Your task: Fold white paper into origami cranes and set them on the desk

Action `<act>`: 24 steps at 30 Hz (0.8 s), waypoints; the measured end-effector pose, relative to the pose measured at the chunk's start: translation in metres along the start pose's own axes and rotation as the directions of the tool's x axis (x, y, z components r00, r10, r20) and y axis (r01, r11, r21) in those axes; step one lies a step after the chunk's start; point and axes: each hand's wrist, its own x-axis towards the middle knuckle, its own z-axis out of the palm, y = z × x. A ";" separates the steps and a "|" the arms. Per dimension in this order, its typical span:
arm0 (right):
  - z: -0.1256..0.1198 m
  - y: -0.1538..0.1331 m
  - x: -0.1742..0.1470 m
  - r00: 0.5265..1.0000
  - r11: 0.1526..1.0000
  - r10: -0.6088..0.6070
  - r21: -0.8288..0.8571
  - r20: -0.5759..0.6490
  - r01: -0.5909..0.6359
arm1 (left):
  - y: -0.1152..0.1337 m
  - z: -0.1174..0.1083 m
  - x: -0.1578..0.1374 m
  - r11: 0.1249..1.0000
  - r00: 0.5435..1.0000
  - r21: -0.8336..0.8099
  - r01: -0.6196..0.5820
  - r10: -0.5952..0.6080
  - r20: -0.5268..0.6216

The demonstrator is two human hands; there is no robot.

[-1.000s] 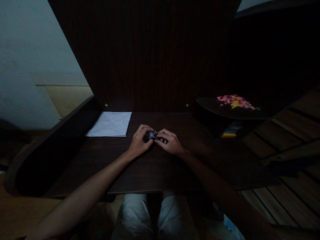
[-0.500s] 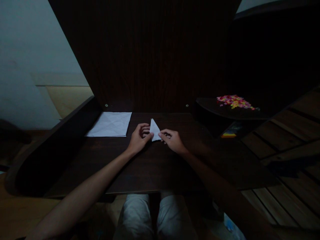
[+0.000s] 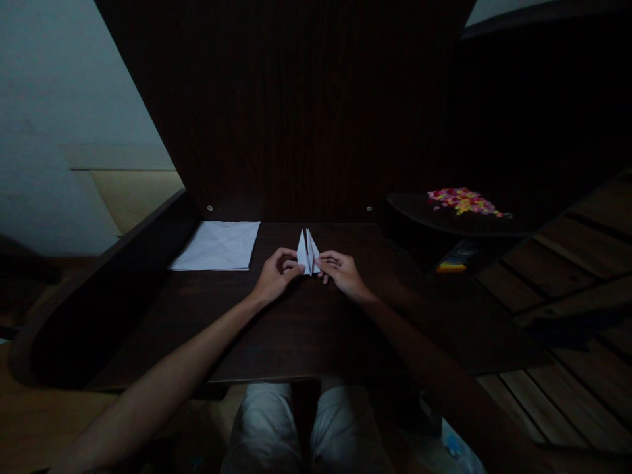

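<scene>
A small piece of folded white paper [image 3: 302, 253] stands between my hands over the dark desk, its two pointed halves parted by a narrow gap and aimed away from me. My left hand [image 3: 278, 274] pinches its left side near the bottom, thumb on the near face. On the opposite side, my right hand [image 3: 344, 274] grips the right half between thumb and fingers. Some fingertips are hidden behind the paper. To the left lies a stack of white paper sheets [image 3: 217, 245] with crease lines across the top one.
The dark wooden desk [image 3: 296, 336] has a raised side panel [image 3: 99, 289] at left and a tall back board [image 3: 296, 118]. On a rounded shelf [image 3: 419, 214] at right sits a pile of small pink, red and yellow pieces [image 3: 464, 199]. Wooden slats [image 3: 567, 263] lie beyond.
The folded paper went from one flat triangle to two narrow points with a gap between them. My right hand shifted slightly right; the left hand stayed nearly in place.
</scene>
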 end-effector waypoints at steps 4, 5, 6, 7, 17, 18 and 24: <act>0.000 0.001 0.000 1.000 1.000 -0.008 -0.001 0.011 0.008 | -0.005 -0.001 0.002 1.000 0.999 0.008 -0.010 0.010 -0.037; 0.000 0.000 0.000 1.000 1.000 -0.015 0.001 0.012 0.015 | -0.006 -0.001 0.003 1.000 0.999 0.014 -0.011 0.011 -0.042; 0.000 0.000 -0.001 1.000 1.000 -0.020 0.005 0.016 0.020 | -0.006 -0.002 0.003 1.000 0.999 0.019 -0.016 0.017 -0.048; 0.000 0.000 -0.001 1.000 1.000 -0.022 0.010 0.019 0.022 | -0.007 -0.002 0.003 0.999 0.998 0.024 -0.024 0.025 -0.055; -0.001 0.002 0.000 0.999 1.000 -0.024 0.005 0.038 0.024 | -0.002 -0.003 0.001 0.984 0.993 0.158 -0.086 0.098 -0.068; -0.001 0.002 0.000 0.999 1.000 -0.026 0.002 0.038 0.026 | 0.000 -0.003 0.001 0.982 0.993 0.167 -0.087 0.100 -0.069; -0.001 0.003 0.000 0.999 0.999 -0.033 -0.011 0.036 0.033 | 0.004 0.000 -0.002 0.984 0.993 0.157 -0.085 0.098 -0.072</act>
